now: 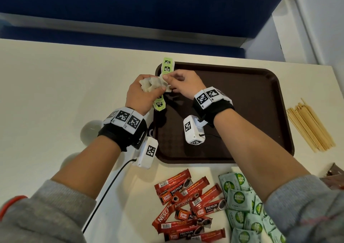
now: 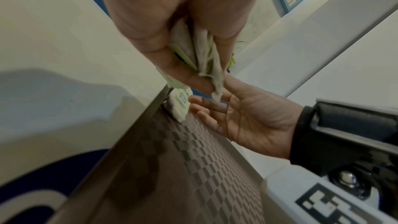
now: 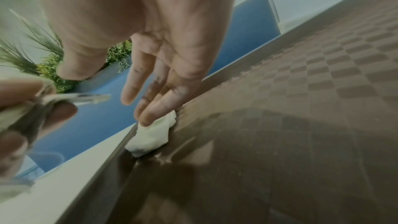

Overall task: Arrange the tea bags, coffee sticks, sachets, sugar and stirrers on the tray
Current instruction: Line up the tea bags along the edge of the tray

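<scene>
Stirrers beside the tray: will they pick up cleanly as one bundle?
Probably not. The stirrers lie loose and fanned on the table, unbound, so they would likely scatter. They look thin, stiff and light; a push would probably slide or spread them.

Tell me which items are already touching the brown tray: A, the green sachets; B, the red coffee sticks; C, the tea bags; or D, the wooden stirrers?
C: tea bags lie at the tray's far left corner, while the stirrers, coffee sticks and green sachets lie on the table off it.
</scene>
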